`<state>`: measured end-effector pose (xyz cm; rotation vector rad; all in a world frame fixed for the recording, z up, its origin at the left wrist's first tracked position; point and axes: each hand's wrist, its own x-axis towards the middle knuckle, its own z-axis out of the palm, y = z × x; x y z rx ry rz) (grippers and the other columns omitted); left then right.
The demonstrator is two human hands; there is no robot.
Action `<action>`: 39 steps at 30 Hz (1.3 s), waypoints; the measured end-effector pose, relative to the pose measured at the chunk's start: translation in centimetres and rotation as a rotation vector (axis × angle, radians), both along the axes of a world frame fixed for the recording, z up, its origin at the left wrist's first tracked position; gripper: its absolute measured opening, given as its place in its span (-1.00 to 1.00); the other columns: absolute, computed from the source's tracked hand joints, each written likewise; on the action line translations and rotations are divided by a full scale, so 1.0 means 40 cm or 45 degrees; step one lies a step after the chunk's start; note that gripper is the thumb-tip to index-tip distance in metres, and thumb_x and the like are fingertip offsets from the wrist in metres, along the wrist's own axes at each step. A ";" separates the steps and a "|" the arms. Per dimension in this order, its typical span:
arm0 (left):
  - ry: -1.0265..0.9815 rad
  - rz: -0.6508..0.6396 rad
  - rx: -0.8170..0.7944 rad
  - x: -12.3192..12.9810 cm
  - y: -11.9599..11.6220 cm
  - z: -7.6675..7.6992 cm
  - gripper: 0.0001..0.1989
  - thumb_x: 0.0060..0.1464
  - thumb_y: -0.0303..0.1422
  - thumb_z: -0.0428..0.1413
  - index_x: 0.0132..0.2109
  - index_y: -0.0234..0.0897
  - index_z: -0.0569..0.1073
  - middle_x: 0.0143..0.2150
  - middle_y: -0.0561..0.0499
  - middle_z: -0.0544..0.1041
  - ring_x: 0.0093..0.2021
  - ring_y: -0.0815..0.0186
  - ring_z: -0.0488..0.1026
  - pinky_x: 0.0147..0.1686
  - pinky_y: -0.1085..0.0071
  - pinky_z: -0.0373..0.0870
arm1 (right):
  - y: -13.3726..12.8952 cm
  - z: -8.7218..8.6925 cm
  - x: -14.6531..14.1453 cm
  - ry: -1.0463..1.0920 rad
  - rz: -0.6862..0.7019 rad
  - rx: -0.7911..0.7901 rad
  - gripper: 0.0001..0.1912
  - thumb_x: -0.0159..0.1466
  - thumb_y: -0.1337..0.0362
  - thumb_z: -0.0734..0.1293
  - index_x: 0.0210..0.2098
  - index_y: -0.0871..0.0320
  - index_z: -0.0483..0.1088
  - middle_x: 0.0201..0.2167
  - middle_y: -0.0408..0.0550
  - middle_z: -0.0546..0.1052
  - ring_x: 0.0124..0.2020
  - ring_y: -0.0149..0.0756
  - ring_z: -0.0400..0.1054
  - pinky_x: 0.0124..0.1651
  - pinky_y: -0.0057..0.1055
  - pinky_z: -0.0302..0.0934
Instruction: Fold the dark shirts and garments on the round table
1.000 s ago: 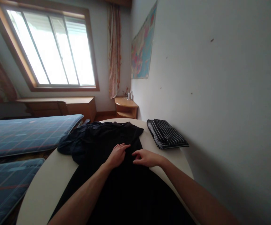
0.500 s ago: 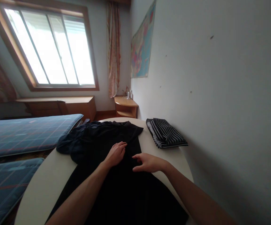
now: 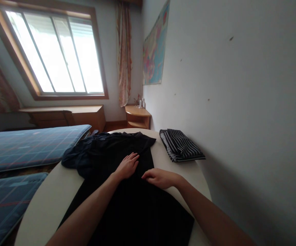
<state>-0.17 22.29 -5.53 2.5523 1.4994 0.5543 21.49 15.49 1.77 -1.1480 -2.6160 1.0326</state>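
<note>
Two bare hands are over the black garment (image 3: 137, 205), which lies spread across the middle of the round table (image 3: 42, 201), from its far rim towards its near side. The left hand (image 3: 127, 166) is open, palm down and fingers extended on the cloth, gripping nothing. Beside it, the right hand (image 3: 162, 178) has curled fingers at the garment's right side; whether they pinch any fabric, I cannot tell. Both forearms hide part of the black garment.

Dark blue cloth (image 3: 77, 157) is bunched at the table's far left, against the garment. On the table's right side sits a folded striped cloth (image 3: 182, 145), apart from the garment, with bare tabletop between. Close on the table's right stands a white wall (image 3: 253, 112). Left of the table are two blue plaid mattresses (image 3: 30, 147); beyond it are a corner shelf (image 3: 137, 111) and a wooden desk (image 3: 86, 114).
</note>
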 end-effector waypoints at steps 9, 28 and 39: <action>-0.001 0.039 0.019 0.023 0.081 0.011 -0.53 0.33 -0.30 -0.15 0.29 -0.32 0.31 0.36 -0.14 0.26 0.39 0.09 0.10 0.33 0.09 0.08 | 0.078 -0.024 0.040 0.086 -0.207 0.112 -0.63 0.35 0.16 0.18 -0.15 0.22 0.55 -0.22 0.01 0.60 -0.19 -0.21 0.45 -0.09 -0.37 0.27; 0.004 -0.601 -0.108 0.032 -0.165 0.122 -0.60 0.01 -0.49 0.11 0.02 -0.13 0.50 0.17 -0.01 0.46 0.23 0.12 0.33 0.31 0.08 0.08 | -0.012 -0.014 0.111 0.485 -0.071 -0.291 -0.57 0.27 0.04 0.31 -0.02 0.19 0.50 -0.53 -0.16 0.48 -0.52 -0.43 0.30 -0.43 -0.52 0.14; -0.088 -0.604 0.024 0.053 -0.322 0.109 -0.72 0.16 -0.42 0.08 0.01 -0.13 0.46 0.21 -0.04 0.41 0.20 0.17 0.34 0.32 0.08 0.07 | 0.012 -0.069 0.103 0.545 -0.313 0.139 -0.75 0.23 0.26 0.31 -0.13 0.19 0.49 -0.39 -0.08 0.57 -0.33 -0.32 0.45 -0.16 -0.37 0.29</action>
